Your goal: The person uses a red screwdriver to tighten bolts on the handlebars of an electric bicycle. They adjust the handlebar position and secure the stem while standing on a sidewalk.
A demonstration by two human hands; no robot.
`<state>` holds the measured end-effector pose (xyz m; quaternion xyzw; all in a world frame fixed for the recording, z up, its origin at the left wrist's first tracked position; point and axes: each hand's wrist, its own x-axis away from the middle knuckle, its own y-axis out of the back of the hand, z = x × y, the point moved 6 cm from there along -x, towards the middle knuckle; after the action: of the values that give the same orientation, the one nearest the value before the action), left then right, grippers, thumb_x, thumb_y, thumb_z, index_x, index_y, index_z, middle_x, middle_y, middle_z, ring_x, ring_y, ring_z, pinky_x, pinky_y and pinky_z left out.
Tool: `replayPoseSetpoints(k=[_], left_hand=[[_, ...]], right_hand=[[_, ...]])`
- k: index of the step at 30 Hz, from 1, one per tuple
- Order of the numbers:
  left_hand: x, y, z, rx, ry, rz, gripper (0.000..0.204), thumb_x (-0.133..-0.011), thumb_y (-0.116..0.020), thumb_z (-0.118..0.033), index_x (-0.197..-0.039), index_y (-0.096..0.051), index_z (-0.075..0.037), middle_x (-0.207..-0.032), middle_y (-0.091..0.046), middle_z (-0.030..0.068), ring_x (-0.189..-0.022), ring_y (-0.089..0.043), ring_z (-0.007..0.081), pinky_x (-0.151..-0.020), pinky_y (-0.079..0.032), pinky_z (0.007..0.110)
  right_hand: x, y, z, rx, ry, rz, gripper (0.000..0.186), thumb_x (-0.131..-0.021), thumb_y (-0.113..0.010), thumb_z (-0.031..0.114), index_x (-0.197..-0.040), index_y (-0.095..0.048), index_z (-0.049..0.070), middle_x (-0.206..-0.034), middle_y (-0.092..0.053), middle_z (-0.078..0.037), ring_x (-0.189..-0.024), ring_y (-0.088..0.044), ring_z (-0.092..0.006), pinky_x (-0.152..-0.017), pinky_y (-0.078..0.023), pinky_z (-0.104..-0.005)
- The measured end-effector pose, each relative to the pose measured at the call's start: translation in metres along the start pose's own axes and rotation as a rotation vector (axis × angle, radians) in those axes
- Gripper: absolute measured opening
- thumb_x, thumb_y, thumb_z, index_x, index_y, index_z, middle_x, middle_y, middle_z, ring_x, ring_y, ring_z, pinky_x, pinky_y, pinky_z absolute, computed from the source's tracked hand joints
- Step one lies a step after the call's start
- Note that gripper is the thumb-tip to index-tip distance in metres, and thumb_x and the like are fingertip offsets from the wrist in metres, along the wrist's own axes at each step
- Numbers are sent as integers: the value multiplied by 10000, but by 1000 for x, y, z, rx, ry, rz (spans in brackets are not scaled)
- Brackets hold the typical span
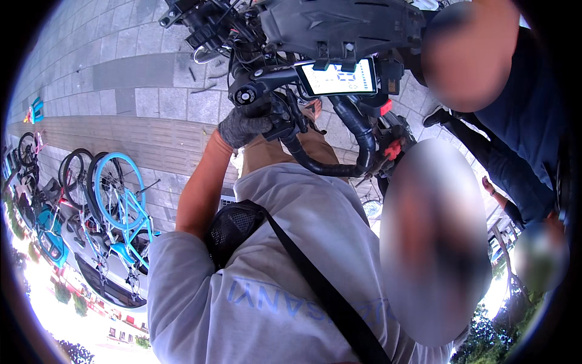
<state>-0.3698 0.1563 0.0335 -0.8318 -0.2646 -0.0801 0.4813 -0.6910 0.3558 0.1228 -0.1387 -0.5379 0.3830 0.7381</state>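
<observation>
My left hand (242,127), in a grey knitted glove, is closed on the left side of the handlebar (285,124) beside black levers, with the fingertips partly hidden. A lit rectangular display (335,77) sits in the middle above the curved black bars, below a dark angular plastic housing (339,24), with cables bunched at its left. A red switch (381,108) and red parts (393,148) show on the right side. My right hand cannot be seen; a large blurred patch covers that side. A black strap with a mesh pouch (230,233) crosses my grey shirt.
Parked bicycles, one light blue (121,206), line the left along the grey paving (103,67). A small teal object (35,110) lies farther back. A person in dark clothes (515,145) is close on the right, with other blurred figures and trees (497,327) beyond.
</observation>
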Motion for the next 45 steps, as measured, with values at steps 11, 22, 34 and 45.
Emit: replayPoseSetpoints(k=[11, 22, 34, 45], left_hand=[[14, -13, -5, 60, -62, -79, 759, -855, -801, -110, -1503, -417, -17, -1430, -548, 128, -1261, -587, 278, -1107, -466, 433], [36, -108, -98, -1640, -315, -296, 554, -687, -907, -334, -1168, -719, -135, -1201, -642, 141, -1031, -640, 373, -969, -485, 462], [22, -119, -72, -1757, -133, -217, 283, -890, -710, -203, -1148, -653, -101, -1014, -701, 112, -955, -642, 326, -840, -511, 407], [61, -87, -47, -1102, -249, -556, 718, -792, -859, -287, -1357, -506, -17, -1214, -651, 169, -1090, -645, 266, -960, -512, 370]], right_hand=[[3, 1, -1, -80, 78, -88, 267, -898, -693, 185, -1149, -664, 100, -1037, -662, -112, -863, -662, -252, -543, -568, -357], [6, -3, -1, -1, 69, 6, 309, -879, -700, 180, -1158, -653, 56, -1022, -658, -141, -850, -665, -271, -567, -586, -355], [5, 3, 4, -27, 48, 47, 296, -878, -700, 183, -1136, -627, 57, -989, -647, -132, -793, -657, -263, -520, -558, -324], [10, -5, 14, -39, 1, 244, 277, -909, -676, 186, -1158, -629, 74, -1053, -658, -125, -857, -663, -258, -566, -577, -337]])
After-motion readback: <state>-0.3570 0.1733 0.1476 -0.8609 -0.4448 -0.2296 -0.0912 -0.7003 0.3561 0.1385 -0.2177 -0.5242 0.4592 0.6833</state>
